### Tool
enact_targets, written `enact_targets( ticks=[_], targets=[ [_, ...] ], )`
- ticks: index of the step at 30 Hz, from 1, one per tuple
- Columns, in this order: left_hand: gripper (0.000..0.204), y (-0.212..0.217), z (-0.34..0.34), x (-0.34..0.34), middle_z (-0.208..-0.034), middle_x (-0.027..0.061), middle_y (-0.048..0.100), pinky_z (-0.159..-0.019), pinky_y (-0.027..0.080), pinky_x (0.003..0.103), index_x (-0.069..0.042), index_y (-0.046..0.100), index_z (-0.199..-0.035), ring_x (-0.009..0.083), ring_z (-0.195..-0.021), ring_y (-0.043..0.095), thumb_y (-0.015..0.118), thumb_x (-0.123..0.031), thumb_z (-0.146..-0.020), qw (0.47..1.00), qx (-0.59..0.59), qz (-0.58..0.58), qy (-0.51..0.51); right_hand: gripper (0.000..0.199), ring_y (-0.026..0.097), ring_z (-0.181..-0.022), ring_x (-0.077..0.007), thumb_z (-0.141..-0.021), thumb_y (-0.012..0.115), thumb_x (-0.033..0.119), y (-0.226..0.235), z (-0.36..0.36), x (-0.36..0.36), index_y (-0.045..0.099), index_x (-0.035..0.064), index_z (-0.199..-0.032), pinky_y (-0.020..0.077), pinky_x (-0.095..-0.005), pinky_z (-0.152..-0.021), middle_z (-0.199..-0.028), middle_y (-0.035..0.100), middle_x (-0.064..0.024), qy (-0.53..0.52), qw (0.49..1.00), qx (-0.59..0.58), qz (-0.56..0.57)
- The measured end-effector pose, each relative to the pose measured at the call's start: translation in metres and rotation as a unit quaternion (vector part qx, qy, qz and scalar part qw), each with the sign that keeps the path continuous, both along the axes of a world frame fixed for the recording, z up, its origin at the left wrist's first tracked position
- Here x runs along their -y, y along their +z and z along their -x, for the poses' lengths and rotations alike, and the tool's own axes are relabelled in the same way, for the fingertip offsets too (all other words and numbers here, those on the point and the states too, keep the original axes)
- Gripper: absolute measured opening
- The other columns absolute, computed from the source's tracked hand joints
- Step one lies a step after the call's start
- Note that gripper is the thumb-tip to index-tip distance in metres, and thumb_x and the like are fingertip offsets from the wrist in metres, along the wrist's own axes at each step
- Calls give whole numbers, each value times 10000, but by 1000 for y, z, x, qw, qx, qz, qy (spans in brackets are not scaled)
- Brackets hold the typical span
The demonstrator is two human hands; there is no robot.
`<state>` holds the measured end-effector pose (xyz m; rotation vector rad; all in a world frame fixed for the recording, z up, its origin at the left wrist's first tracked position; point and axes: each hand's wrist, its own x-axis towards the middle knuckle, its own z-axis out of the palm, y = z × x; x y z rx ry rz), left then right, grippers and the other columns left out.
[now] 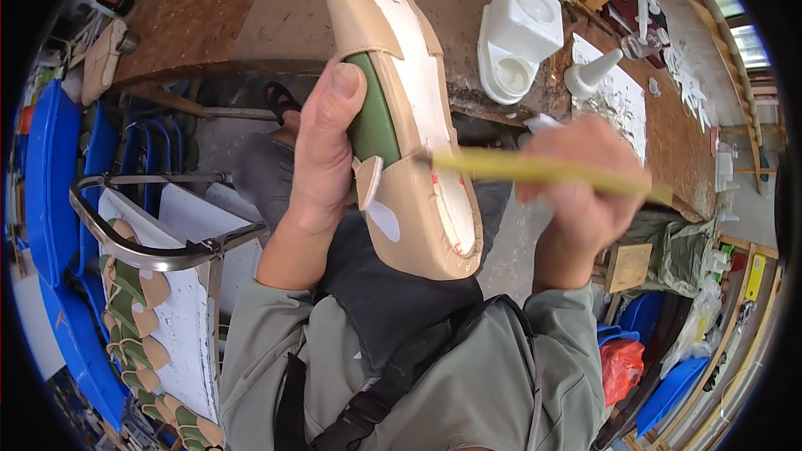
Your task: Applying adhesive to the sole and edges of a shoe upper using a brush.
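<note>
A tan shoe upper (401,230) is stretched over a green shoe last (380,117) and held upright before my chest, its bottom facing me. A white insole (409,75) runs down the middle of that bottom, with small red marks near the lower end. My left hand (322,129) is wrapped round the last's left side, thumb on the green part. In my right hand (589,184), blurred by motion, is a thin brush (518,165) with a yellow handle. Its dark tip meets the shoe bottom near the insole's left edge, around mid-length.
A brown workbench (284,12) lies ahead, bearing a white plastic container (526,17) and a white cone-tipped bottle (593,73). On my left stands a metal-framed rack (163,259) with several green and tan shoe parts (125,309). Blue plastic trays (58,192) are beyond it; a red bag (622,367) sits right.
</note>
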<state>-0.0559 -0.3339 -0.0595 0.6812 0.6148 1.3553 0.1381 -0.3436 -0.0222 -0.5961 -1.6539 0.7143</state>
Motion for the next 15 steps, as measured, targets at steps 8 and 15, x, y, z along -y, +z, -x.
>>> enact_targets(
  ticks=[8,15],
  targets=[
    [702,-17,1,-8,-1158,158,565,-862,509,337,2,400,-1293,217,-1006,610,459,-568,-889,991,125,17,-46,172,593,-517,-224,-657,706,70,-11,-23,27,662,-58,-763,490,-284,-445,-678,635,-161,-37,998,-56,-14],
    [897,-46,-2,-10,-1330,160,450,-988,421,388,2,288,-1386,246,-1187,497,480,-664,-816,997,23,-69,-20,121,596,-510,-177,-713,708,51,8,-20,15,675,-41,-784,457,-255,-431,-667,637,-115,82,995,56,-13]
  ],
)
